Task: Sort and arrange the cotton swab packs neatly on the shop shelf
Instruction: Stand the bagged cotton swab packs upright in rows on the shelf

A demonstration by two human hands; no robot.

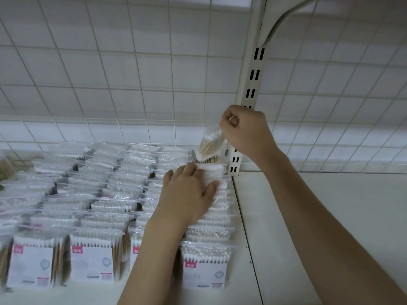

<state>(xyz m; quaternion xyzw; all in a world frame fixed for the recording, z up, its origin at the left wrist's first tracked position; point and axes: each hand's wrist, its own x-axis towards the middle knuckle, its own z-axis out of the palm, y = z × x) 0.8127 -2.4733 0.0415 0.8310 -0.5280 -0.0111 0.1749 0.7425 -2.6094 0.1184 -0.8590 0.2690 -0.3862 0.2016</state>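
Most of the sorting looked done: the cotton swab packs (105,194) stood upright in several close rows running from six toward twelve o'clock across the left half of the shop shelf (308,216), labels facing forward at the front. The rightmost row (209,216) was the one in hand. The left hand (187,194) lay with straight fingers pressed on the tops of its packs, seemingly steadying them. At about one o'clock from it, the right hand (244,128) pinched the top edge of a single pack (211,143), tilted above the back end of that row, beside the slotted upright (248,102). That pack was not yet seated. At nine o'clock the edge rows were blurred, so their order could not be judged. The shelf right of the rows carried no packs.
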